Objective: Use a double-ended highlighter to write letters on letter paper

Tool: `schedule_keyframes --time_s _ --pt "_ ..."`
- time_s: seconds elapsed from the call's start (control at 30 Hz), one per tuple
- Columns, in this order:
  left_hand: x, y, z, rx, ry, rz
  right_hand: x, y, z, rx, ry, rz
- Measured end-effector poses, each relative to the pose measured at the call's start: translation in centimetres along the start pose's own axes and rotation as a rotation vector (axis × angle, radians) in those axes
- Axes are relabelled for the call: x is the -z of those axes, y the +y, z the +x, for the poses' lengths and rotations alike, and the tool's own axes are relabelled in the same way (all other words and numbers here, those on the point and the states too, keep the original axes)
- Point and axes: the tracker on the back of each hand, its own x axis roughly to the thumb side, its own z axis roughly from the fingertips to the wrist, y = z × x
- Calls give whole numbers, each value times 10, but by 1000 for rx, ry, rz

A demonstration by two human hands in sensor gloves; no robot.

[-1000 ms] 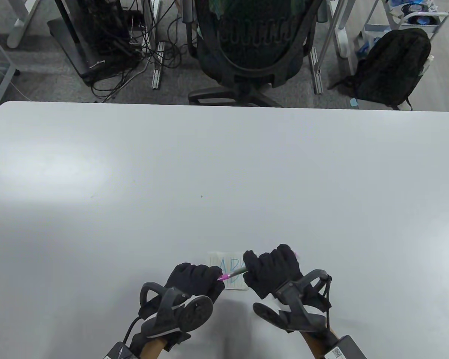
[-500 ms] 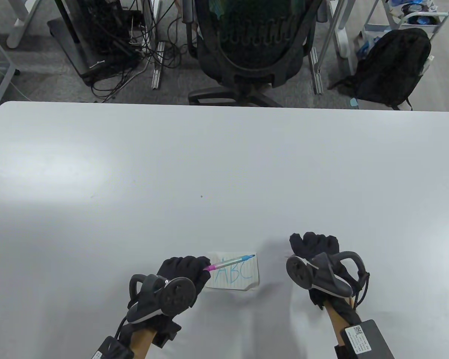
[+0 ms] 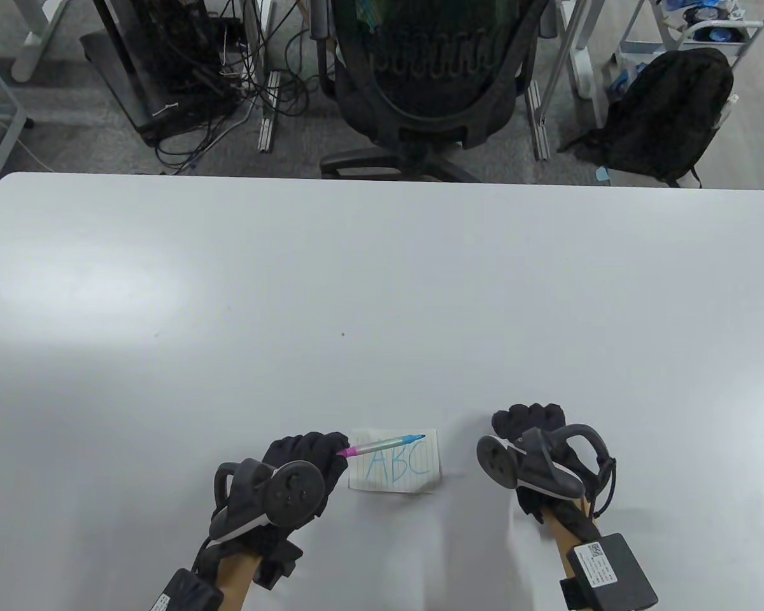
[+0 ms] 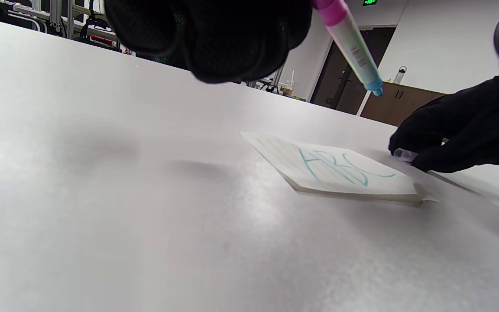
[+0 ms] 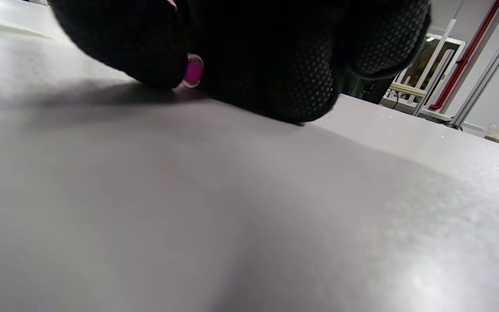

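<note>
— Where's my highlighter [image 3: 382, 444] pointing?

— Left hand [image 3: 305, 457] pinches its pink end; the slim barrel runs left to right, blue tip [image 4: 376, 90] out over the letter paper [image 3: 396, 468], raised off the sheet.

— And the paper?

— A small lined pad, flat near the table's [image 3: 382, 286] near edge, "ABC" in blue strokes.

— My right hand [image 3: 535, 423]?

— Knuckles down just right of the pad, fingers curled round a small pink cap [image 5: 193, 71]. Matte grey tabletop, knit black gloves.

Grey carpet [image 3: 70, 146], black office chair [image 3: 430, 83], backpack [image 3: 668, 114] beyond white table [image 3: 382, 286]
</note>
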Motion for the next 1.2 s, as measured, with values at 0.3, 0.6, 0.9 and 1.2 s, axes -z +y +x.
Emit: schedule_keyframes --time_s 0.3,0.6,0.9,1.2 --pt "0 -1 0 -29 -17 -9 -28 -29 24 144 -111 -151" --pt "-2 -3 5 -21 -47 -14 -36 -37 40 200 -151 -250" --pt "-1 -4 10 -28 -71 -19 -35 -38 43 189 -176 -257" --pt "-1 -6 21 2 -97 -52 -38 -44 54 72 -238 -306"
